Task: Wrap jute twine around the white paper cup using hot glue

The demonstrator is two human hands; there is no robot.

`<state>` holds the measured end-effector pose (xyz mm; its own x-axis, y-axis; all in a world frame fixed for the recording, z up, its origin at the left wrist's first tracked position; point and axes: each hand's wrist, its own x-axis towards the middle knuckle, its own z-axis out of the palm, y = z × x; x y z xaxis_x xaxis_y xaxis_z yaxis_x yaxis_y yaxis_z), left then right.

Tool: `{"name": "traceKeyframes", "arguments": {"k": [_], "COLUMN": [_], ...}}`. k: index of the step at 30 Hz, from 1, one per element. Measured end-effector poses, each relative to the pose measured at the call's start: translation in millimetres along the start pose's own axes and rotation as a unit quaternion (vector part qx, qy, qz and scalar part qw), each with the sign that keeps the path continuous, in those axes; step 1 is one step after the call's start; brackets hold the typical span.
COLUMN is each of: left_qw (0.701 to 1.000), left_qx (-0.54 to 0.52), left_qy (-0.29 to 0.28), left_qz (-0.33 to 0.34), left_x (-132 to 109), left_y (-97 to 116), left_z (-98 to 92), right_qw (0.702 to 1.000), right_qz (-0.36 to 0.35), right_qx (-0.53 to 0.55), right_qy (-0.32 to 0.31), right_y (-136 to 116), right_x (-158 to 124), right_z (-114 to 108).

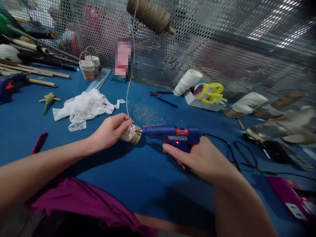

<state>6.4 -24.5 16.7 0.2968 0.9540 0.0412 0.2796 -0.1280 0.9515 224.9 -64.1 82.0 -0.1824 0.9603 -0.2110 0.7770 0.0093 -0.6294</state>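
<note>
My left hand (115, 129) is closed on a small paper cup (130, 135), which lies tilted and has brown twine round its rim end. From the cup a strand of twine (133, 49) runs up to a large spool (149, 15) at the top. In my right hand (197, 158) is a blue glue gun (170, 133) with a red light lit. Its metal nozzle touches or nearly touches the twine-wrapped part of the cup. The fingertips of my left hand are partly hidden behind the cup.
White lace (86, 107) lies left of centre, with two small baskets (87, 69) behind it. Pliers (164, 98), stacked white cups (187, 81) and yellow scissors (212, 92) are farther back. A black cable (233, 153) loops at right. Perforated metal (153, 56) bounds the blue table (106, 177).
</note>
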Motion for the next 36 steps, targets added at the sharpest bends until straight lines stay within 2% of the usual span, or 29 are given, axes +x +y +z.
{"name": "traceKeyframes", "arguments": {"k": [4, 23, 36], "left_qw": [1.000, 0.998, 0.999], "left_qx": [0.015, 0.054, 0.046], "left_qy": [0.007, 0.014, 0.010], "left_qz": [0.012, 0.016, 0.020], "left_x": [1.0, 0.7, 1.2], "left_y": [-2.2, 0.6, 0.2], "left_z": [-0.2, -0.5, 0.3], "right_qw": [0.999, 0.997, 0.994], "right_qz": [-0.043, -0.070, -0.080], "right_qx": [0.009, -0.021, -0.049], "right_qy": [0.015, 0.015, 0.053], "right_y": [0.1, -1.1, -3.2], "right_x": [-0.6, -1.1, -0.3], "right_z": [5.3, 5.3, 5.4]}}
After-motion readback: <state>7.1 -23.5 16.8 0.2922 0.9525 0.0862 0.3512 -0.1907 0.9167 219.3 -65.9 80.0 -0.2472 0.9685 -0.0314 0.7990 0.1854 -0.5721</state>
